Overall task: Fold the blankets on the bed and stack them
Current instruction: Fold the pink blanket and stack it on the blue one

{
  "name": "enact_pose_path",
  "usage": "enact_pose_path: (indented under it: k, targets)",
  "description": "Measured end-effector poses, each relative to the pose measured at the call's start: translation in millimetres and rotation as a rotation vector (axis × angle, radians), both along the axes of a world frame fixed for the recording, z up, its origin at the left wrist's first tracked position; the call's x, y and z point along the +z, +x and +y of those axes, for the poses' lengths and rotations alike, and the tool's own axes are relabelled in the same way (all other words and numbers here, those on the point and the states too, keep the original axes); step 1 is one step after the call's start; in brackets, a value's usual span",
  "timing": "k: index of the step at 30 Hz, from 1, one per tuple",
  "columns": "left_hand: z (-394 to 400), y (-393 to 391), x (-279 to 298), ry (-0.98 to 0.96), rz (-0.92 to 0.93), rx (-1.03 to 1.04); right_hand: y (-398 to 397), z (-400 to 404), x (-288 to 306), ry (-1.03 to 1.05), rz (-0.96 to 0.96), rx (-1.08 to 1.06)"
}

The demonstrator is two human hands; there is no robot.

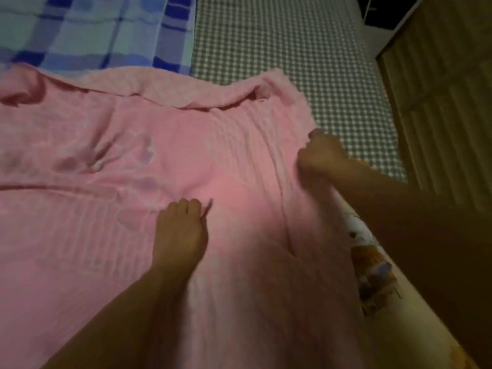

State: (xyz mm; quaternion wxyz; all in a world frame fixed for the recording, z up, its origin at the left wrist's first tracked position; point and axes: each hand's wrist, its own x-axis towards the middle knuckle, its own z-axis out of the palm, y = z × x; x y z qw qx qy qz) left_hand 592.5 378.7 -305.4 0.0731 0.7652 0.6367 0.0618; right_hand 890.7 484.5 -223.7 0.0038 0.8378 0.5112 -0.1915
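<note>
The pink blanket [133,235] lies spread over most of the bed [306,62], its far edge rumpled and partly turned back. It looks soft, limp and fairly light; it will likely sag and crease rather than hold a shape, so corners and edges seem the best holds. The right hand [322,155] has its fingers curled on the blanket's right edge, bunching the cloth. The left hand [181,230] rests mid-blanket, fingers bent into the fabric. Two blankets show: the pink one and a blue plaid blanket [93,30] beyond it. A patterned pillow [372,275] lies just beside the right edge.
</note>
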Motion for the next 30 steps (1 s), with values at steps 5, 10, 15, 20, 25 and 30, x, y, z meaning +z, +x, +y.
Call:
enact_pose_path:
  k: [5,10,15,20,25,30]
  targets:
    - [5,0,-39,0.070,-0.051,0.035,11,118,-41,0.159,0.254,-0.254]
    - [7,0,-45,0.097,-0.085,0.006,6,156,-48,0.180,0.469,-0.427]
    - [8,1,-28,0.034,-0.082,-0.031,44,129,42,0.497,0.657,-0.548]
    - [-26,-8,65,-0.303,-0.443,0.061,69,39,161,0.549,0.850,-0.494]
    - [-157,-6,292,-0.540,-0.838,-0.256,4,-99,266,0.193,1.414,-0.170]
    - [-278,-35,404,-0.676,-0.879,-0.158,-58,-215,315,-0.021,1.051,0.188]
